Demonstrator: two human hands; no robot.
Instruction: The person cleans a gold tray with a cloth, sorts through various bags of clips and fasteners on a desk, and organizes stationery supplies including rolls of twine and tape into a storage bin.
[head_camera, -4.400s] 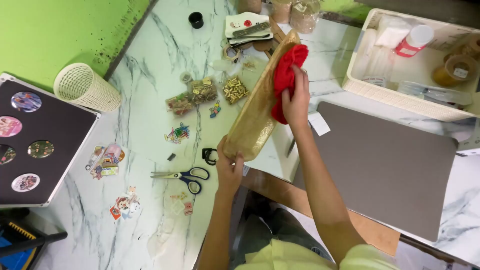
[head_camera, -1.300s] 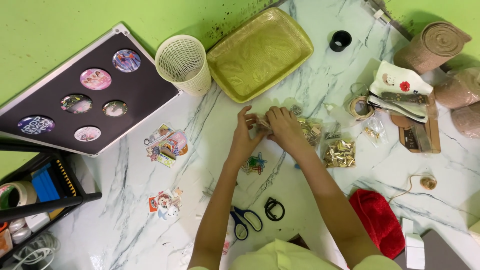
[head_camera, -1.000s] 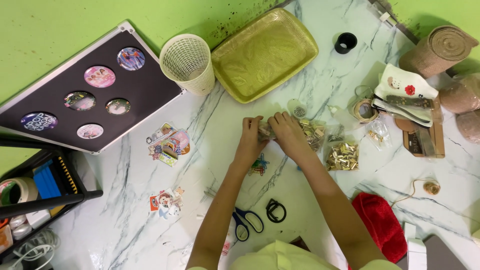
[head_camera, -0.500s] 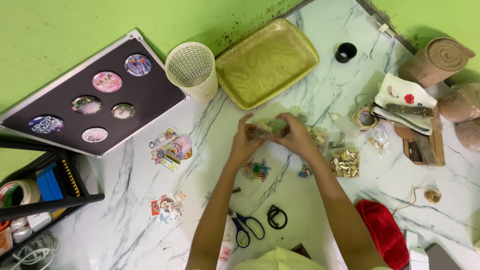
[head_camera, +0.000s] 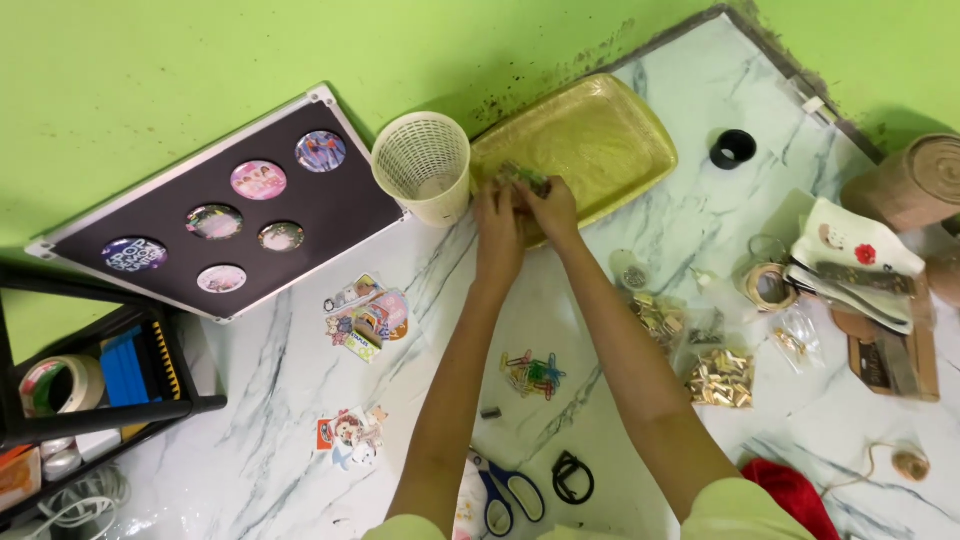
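Note:
My left hand (head_camera: 497, 213) and my right hand (head_camera: 551, 207) are stretched out together over the near left corner of a yellow-green tray (head_camera: 600, 140). Between their fingertips they hold a small clear packet of little pieces (head_camera: 522, 178). A white mesh cup (head_camera: 423, 165) stands just left of my left hand. Below my arms lie coloured paper clips (head_camera: 533, 373) on the marble table (head_camera: 280, 400).
A black board with round badges (head_camera: 230, 205) lies at the left, stickers (head_camera: 366, 314) below it. Clear bags of gold bits (head_camera: 718, 375), tape rolls (head_camera: 766, 286), a black ring (head_camera: 733, 148), scissors (head_camera: 505, 495) and a red cloth (head_camera: 795, 490) surround my arms. A shelf rack (head_camera: 80, 390) stands far left.
Both hands lifted the small packet from the table's middle and carried it away from me to the tray's corner. Earlier, the tray was held up with a red cloth.

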